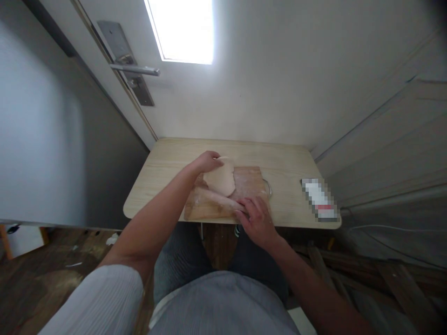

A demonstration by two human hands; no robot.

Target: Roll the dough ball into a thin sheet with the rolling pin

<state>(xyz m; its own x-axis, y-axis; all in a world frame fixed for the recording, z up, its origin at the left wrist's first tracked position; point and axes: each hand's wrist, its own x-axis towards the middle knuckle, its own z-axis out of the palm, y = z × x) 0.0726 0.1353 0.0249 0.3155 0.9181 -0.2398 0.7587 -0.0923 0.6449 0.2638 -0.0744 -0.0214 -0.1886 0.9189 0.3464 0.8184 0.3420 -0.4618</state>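
A flat, pale sheet of dough (220, 179) lies over the left part of a floured wooden cutting board (248, 179). At its far left edge my left hand (208, 161) pinches the dough, fingers closed on the rim. A wooden rolling pin (220, 199) lies slantwise on the board, just on my side of the dough. My right hand (256, 218) is wrapped round the pin's right end. A metal ring handle (267, 187) sticks out from the board's right side.
The board rests on a small light-wood table (289, 172) pushed against a white door (265, 83). A pixelated object (319, 199) lies at the table's right end. A door lever (134, 70) juts out at upper left. Wooden pieces (349, 274) are low on the right.
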